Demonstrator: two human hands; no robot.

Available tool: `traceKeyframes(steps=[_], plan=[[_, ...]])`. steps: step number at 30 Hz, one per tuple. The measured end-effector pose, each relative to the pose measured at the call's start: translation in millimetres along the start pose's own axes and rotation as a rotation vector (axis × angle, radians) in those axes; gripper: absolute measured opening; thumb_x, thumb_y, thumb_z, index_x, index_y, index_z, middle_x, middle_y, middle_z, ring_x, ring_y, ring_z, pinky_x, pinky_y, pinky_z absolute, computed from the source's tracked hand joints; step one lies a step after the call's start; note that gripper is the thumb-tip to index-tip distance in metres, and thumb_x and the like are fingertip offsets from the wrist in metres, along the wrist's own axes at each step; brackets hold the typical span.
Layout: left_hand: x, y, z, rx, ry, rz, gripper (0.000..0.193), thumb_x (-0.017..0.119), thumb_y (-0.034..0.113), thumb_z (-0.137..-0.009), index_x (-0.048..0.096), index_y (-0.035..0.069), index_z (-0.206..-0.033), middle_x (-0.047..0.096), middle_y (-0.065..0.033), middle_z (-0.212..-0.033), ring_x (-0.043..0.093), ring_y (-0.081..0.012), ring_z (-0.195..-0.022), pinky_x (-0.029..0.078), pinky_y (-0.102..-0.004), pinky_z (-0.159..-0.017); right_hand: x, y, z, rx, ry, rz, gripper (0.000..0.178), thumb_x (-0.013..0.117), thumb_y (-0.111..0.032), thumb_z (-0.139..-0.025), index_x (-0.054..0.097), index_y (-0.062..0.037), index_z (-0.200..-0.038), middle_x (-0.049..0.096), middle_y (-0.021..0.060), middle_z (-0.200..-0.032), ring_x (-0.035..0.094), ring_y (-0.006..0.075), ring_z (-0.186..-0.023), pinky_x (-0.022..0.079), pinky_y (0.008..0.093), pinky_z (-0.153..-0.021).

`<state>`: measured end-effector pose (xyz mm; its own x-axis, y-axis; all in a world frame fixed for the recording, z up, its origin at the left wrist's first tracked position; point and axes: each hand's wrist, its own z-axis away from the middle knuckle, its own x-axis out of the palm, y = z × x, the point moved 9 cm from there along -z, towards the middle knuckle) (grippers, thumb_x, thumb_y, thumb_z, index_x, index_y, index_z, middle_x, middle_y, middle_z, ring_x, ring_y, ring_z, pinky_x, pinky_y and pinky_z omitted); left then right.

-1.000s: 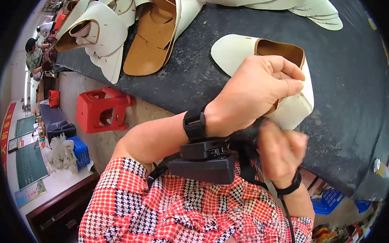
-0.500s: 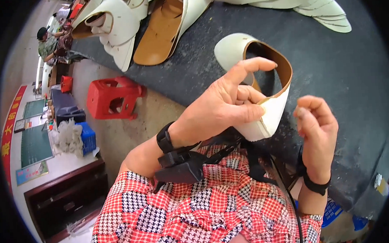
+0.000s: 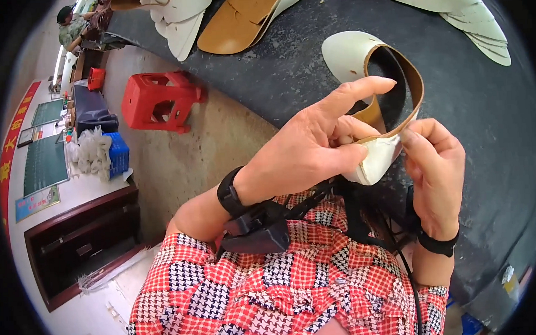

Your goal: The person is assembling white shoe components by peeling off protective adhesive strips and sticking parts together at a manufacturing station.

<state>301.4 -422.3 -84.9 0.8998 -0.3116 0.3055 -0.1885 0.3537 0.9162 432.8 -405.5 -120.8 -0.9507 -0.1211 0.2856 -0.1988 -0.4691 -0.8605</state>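
A white shoe upper (image 3: 349, 51) with a tan lining curls into an open loop at the near edge of the black table. My left hand (image 3: 314, 139) pinches its near end between thumb and fingers, with the index finger stretched out over the opening. On the other side, my right hand (image 3: 436, 158) is closed on the rim of the same upper, thumb against the edge. Whether anything small sits between the right fingertips is hidden.
Brown-lined white uppers (image 3: 236, 27) lie at the far left of the black table (image 3: 461, 119). Stacked white pieces (image 3: 472, 18) fan out at the far right. A red plastic stool (image 3: 159, 100) stands on the floor to the left. A person (image 3: 71, 29) is farther off.
My right hand has moved left and now grips the upper's rim, where before it was apart from it. The view has shifted slightly; my left hand keeps its pinch.
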Motion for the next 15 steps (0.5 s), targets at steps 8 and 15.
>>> traceKeyframes(steps=[8, 15], plan=[[-6.6, 2.3, -0.8, -0.003, 0.004, -0.011, 0.067, 0.050, -0.009, -0.077, 0.025, 0.007, -0.137, 0.063, -0.0150, -0.100, 0.058, -0.0105, -0.087, 0.046, -0.0227, -0.076, 6.2, -11.3, 2.8, -0.129, 0.038, 0.052, 0.006, 0.058, -0.006, -0.081, 0.057, 0.0002, -0.080, 0.055, -0.0035, -0.069, 0.043, 0.0003, -0.055, 0.032, 0.0154, -0.047], [-11.8, 11.1, -0.4, 0.066, -0.072, -0.125, 0.066, 0.049, -0.010, -0.077, 0.026, 0.006, -0.137, 0.063, -0.0123, -0.099, 0.058, -0.0091, -0.088, 0.044, -0.0200, -0.069, 10.6, -14.0, -2.1, -0.190, 0.075, 0.138, 0.003, 0.058, -0.003, -0.081, 0.056, -0.0010, -0.080, 0.055, -0.0040, -0.071, 0.043, 0.0009, -0.056, 0.033, 0.0158, -0.050]])
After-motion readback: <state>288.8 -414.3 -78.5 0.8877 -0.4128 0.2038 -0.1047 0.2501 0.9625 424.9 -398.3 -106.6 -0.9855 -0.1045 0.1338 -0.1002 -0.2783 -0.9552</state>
